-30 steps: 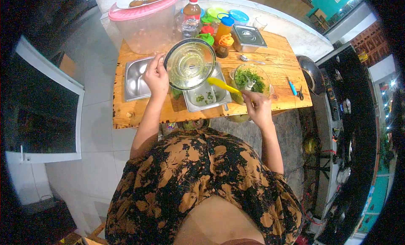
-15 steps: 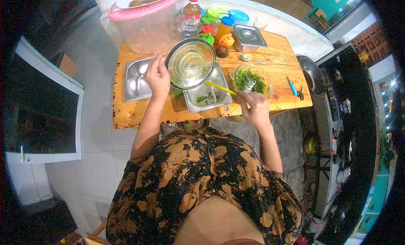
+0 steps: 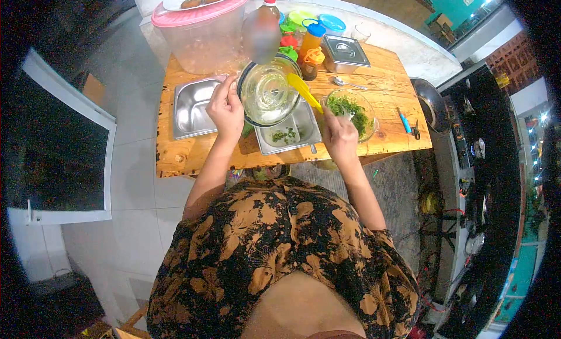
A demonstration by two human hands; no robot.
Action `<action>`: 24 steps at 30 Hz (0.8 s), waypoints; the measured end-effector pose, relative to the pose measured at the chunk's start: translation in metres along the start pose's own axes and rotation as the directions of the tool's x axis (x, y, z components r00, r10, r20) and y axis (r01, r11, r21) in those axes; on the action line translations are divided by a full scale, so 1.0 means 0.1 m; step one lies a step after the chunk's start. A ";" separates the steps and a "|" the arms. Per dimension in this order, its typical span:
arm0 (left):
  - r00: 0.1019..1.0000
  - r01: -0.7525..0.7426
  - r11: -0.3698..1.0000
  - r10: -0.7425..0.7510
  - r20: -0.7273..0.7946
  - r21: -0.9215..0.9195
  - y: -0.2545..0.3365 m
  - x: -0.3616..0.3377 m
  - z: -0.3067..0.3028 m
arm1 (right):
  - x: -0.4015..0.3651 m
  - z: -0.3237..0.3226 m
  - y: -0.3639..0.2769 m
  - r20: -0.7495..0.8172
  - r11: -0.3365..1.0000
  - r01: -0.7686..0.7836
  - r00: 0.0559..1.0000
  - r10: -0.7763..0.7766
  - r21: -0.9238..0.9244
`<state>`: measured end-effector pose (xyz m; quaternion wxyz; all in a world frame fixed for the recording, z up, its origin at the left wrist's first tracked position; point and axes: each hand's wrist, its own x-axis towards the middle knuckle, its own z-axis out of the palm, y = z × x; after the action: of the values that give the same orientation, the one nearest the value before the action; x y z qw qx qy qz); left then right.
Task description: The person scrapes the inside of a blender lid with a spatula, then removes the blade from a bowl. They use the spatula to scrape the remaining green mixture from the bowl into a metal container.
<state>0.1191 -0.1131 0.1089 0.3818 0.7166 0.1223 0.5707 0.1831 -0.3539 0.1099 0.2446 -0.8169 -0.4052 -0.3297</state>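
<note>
My left hand (image 3: 227, 108) grips the rim of a tilted glass bowl (image 3: 263, 102), which hangs over the table with a few green bits inside. My right hand (image 3: 340, 131) is closed around the handle of a yellow spatula (image 3: 304, 91), its blade at the bowl's right side. Below the bowl, a steel tray (image 3: 307, 137) holds some chopped greens (image 3: 284, 135). A clear glass dish (image 3: 373, 129) full of chopped green leaves (image 3: 346, 108) stands just right of the tray, partly behind my right hand.
An empty steel tray (image 3: 190, 111) lies at the left. Behind are a big pink-lidded tub (image 3: 204, 47), several bottles and a lidded steel container (image 3: 345, 50). A spoon (image 3: 347, 82) and a blue-handled tool (image 3: 404, 120) lie at the right of the wooden table (image 3: 397, 82).
The yellow spatula has been raised, its blade now up at the bowl. My right hand has moved left, and my left hand with the bowl has shifted slightly right.
</note>
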 end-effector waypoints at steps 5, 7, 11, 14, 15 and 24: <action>0.999 0.037 0.999 -0.037 -0.016 0.019 -0.01 -0.06 0.00 | -0.18 0.11 -0.02 0.015 1.000 -0.027 1.000 0.027 0.008; 0.998 -0.051 0.998 0.053 -0.040 0.043 -0.03 -0.10 0.03 | -0.23 0.14 -0.08 0.013 0.999 -0.042 0.999 0.042 0.017; 0.992 -0.117 0.991 0.120 -0.034 0.069 0.02 -0.13 0.06 | -0.31 0.20 -0.26 0.039 0.977 -0.208 0.978 0.206 0.051; 0.961 -0.271 0.958 0.274 -0.022 0.095 0.02 -0.13 0.07 | -0.33 0.22 -0.31 0.011 0.953 -0.259 0.965 0.261 0.154; 0.953 -0.301 0.950 0.301 0.002 0.083 0.03 -0.13 0.06 | -0.34 0.21 -0.33 0.068 0.898 -0.374 0.927 0.368 0.231; 0.936 -0.348 0.933 0.351 -0.021 0.089 0.04 -0.03 0.07 | -0.26 -0.07 -0.16 0.690 -0.022 -0.836 0.438 0.576 0.549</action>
<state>0.1230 -0.1203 0.1089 0.2416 0.7317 0.0235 0.6370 0.1558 -0.3634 0.0975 0.6907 -0.6906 -0.0548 0.2074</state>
